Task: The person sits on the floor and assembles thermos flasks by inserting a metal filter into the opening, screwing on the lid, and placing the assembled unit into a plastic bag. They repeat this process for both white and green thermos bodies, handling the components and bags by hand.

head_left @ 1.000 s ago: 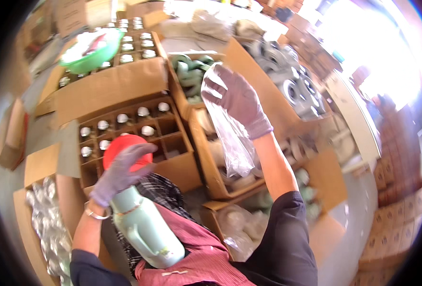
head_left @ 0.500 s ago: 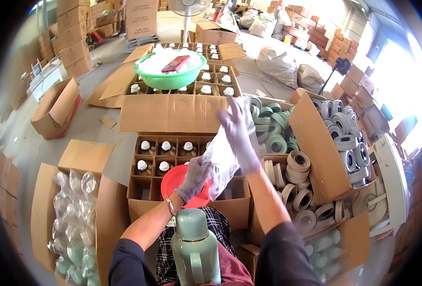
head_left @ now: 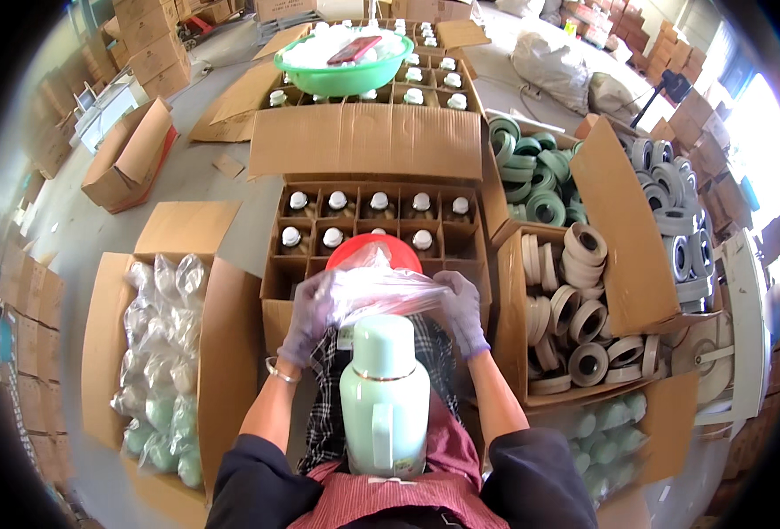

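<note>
A pale green thermos flask point(head_left: 384, 401) with a cup lid and side handle stands upright on my lap. Above its lid, a clear plastic bag point(head_left: 381, 291) is stretched sideways between my gloved hands. My left hand point(head_left: 305, 319) grips one end of it, and my right hand point(head_left: 462, 310) pinches the other. Just beyond the bag, a red plastic bowl point(head_left: 377, 252) is partly covered by it. Behind sits a divided carton point(head_left: 377, 172) with white-capped bottles in several compartments.
On the left is a carton point(head_left: 231, 353) of plastic-wrapped green parts. To the right, cartons hold beige rings point(head_left: 588, 363), green rings point(head_left: 544, 207) and grey rings point(head_left: 672, 194). A green basin point(head_left: 341, 81) with a red phone point(head_left: 355, 49) rests on the far bottle carton.
My right hand has come down and toward me from its raised spot and now holds the bag's other end. The bag has gone from hanging upright to stretched across. The view has tilted down.
</note>
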Tool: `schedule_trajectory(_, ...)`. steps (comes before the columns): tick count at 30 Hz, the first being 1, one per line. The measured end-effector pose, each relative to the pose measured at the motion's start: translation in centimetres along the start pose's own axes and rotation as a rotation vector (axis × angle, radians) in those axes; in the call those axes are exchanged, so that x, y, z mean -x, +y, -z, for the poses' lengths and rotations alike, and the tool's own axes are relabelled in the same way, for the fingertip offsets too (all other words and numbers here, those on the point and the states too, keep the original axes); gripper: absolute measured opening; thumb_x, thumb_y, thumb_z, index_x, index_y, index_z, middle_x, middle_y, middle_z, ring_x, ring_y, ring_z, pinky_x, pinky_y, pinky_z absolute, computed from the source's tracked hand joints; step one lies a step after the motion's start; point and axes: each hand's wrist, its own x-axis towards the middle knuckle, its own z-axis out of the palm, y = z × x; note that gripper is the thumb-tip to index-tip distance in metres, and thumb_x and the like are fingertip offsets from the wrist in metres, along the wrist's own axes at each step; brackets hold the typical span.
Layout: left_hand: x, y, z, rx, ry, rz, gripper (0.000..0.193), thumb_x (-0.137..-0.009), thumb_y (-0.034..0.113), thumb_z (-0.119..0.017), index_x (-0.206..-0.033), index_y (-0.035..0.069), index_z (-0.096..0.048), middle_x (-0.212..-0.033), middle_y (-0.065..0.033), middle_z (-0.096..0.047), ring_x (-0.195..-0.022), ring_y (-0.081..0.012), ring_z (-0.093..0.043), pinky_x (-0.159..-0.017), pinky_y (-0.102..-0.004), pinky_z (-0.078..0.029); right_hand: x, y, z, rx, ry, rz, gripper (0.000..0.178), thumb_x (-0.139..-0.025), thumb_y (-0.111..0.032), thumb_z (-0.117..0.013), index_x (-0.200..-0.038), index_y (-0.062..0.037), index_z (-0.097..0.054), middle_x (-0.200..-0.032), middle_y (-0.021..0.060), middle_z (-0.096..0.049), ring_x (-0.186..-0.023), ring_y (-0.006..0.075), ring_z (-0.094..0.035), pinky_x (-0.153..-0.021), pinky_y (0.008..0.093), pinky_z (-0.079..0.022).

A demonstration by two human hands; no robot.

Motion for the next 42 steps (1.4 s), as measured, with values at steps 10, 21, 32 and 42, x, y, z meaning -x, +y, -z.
schedule_trajectory(10,20.2,5.4,-1.6,-0.832,-0.625,-0.771,0.035,-0.085,0.019,-0.070,-0.118,0.010,-0.070,-0.068,-0.0026,-0.056,-0.064,-0.0167,-0.059,-0.062,-0.0297,-0.049,19.4,0.2,3.9,0.507,-0.124,0.808,0.020,-0.068,-0.011,-0.062,-0.087,-0.0069,-0.058,-0.111,0.0111,-0.060,-0.106,0.0323,-0.057,-0.096,0.0521,-0.045)
schedule_trajectory(21,23.3,5.4,-4.9,0.031,-1.294,0.402,0.062,-0.105,0.047,-0.032,-0.146,0.002,-0.044,-0.156,-0.0132,-0.036,-0.146,-0.0239,-0.028,-0.120,-0.0374,-0.017,23.6,-7.5,10.2,-0.068,-0.330,0.007,0.056,-0.081,-0.016,-0.072,-0.130,0.0025,-0.051,-0.125,0.0211,-0.054,-0.118,0.0325,-0.054,-0.101,0.0430,-0.043)
schedule_trajectory(32,20.7,5.7,-14.8,-0.050,-1.581,0.689,0.030,-0.101,0.017,-0.051,-0.123,-0.001,-0.057,-0.128,-0.0070,-0.058,-0.116,-0.0153,-0.052,-0.106,-0.0301,-0.037,31.1,-6.5,17.0,-0.557,0.444,-0.424,0.034,-0.081,-0.007,-0.061,-0.114,-0.0003,-0.062,-0.098,0.0005,-0.063,-0.090,0.0099,-0.058,-0.081,0.0267,-0.049)
schedule_trajectory(42,17.3,3.2,-17.6,-0.183,-1.212,0.490,0.060,-0.094,0.041,-0.058,-0.133,-0.005,-0.054,-0.129,-0.0122,-0.061,-0.125,-0.0207,-0.053,-0.109,-0.0330,-0.036,31.9,8.6,24.1,-0.340,1.516,0.121,0.027,-0.085,0.002,-0.066,-0.110,0.0005,-0.057,-0.095,0.0005,-0.059,-0.083,0.0069,-0.052,-0.069,0.0208,-0.044)
